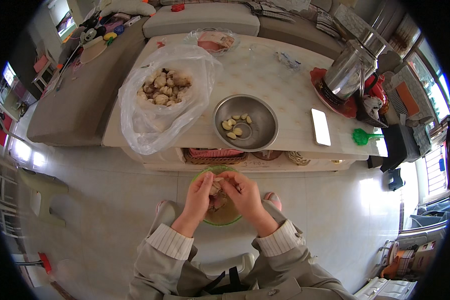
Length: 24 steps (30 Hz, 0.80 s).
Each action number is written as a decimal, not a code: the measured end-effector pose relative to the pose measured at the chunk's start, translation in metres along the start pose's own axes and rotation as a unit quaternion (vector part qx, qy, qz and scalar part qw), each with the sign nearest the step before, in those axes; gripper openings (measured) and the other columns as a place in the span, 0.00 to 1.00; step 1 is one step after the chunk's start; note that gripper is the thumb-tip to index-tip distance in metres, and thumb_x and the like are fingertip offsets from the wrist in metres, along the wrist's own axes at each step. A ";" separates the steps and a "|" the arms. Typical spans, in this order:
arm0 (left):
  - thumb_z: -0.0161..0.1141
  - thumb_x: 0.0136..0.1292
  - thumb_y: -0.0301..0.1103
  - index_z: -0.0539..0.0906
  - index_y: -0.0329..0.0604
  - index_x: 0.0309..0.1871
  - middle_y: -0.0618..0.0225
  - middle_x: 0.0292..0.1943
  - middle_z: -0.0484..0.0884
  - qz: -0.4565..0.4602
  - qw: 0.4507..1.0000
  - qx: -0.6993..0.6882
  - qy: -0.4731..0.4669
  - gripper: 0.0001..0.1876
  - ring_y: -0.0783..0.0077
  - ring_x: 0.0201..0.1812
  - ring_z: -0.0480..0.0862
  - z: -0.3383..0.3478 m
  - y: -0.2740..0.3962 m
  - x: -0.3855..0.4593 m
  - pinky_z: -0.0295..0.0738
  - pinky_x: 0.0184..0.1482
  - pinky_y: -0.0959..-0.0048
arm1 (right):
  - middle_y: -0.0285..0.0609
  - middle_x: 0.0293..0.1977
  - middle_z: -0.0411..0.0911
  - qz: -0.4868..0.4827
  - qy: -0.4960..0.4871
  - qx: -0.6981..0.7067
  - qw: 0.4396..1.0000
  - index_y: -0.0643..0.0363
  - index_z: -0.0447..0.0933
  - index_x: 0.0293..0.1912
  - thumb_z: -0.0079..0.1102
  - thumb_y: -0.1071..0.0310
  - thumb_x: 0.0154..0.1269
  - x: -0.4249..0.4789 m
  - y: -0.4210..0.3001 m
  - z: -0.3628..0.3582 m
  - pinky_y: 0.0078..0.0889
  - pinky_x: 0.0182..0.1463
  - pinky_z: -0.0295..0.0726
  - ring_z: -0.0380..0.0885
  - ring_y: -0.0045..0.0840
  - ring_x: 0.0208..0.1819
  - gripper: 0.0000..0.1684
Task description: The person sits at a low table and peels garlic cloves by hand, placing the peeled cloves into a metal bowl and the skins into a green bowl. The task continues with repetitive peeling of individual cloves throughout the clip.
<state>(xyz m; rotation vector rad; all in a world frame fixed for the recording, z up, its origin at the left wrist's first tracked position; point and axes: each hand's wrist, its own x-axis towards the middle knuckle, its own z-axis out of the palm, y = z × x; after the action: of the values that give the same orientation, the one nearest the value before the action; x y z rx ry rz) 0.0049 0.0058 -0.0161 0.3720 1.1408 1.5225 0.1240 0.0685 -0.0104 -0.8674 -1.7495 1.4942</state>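
My left hand (199, 198) and my right hand (246, 195) meet over a green-rimmed bin (225, 221) on the floor, their fingers closed on a piece of garlic (215, 186). Garlic skins show inside the bin, partly hidden by my hands. On the table beyond, a steel bowl (264, 133) holds several peeled garlic cloves (237, 131). To its left lies a clear plastic bag (153, 125), spread wide around many garlic bulbs (161, 98).
A white phone (320, 127), a green plastic scoop (363, 137) and a steel pot (352, 71) on a red tray stand on the table (288, 101). Baskets (213, 155) fill its lower shelf. A plastic stool (45, 191) stands on the floor at left.
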 end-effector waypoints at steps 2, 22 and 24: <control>0.46 0.70 0.43 0.75 0.45 0.35 0.76 0.24 0.75 -0.025 0.999 -0.042 0.016 0.14 0.84 0.21 0.72 0.009 0.008 -0.004 0.62 0.18 0.82 | 0.36 0.31 0.78 0.017 0.003 0.057 0.998 0.64 0.75 0.42 0.56 0.69 0.63 0.001 -0.002 0.001 0.18 0.33 0.73 0.73 0.14 0.29 0.10; 0.58 0.61 0.30 0.79 0.44 0.45 0.75 0.29 0.78 -0.054 0.995 -0.089 0.001 0.09 0.82 0.27 0.77 0.006 0.008 -0.003 0.68 0.23 0.84 | 0.26 0.27 0.73 0.149 -0.011 0.198 0.969 0.61 0.76 0.39 0.54 0.64 0.66 0.001 -0.006 -0.006 0.09 0.24 0.61 0.63 0.05 0.23 0.10; 0.58 0.61 0.29 0.79 0.43 0.43 0.75 0.29 0.79 -0.069 0.990 -0.122 0.009 0.08 0.82 0.29 0.77 0.006 0.009 -0.003 0.69 0.24 0.85 | 0.26 0.28 0.73 0.142 -0.013 0.197 0.970 0.62 0.75 0.39 0.53 0.66 0.66 0.000 -0.012 -0.005 0.09 0.25 0.62 0.64 0.05 0.25 0.09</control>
<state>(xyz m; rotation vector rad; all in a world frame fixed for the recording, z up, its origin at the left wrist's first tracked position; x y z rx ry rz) 0.0045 0.0070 -0.0050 0.1105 0.9599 1.5244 0.1275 0.0694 0.0021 -0.9142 -1.3134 1.9628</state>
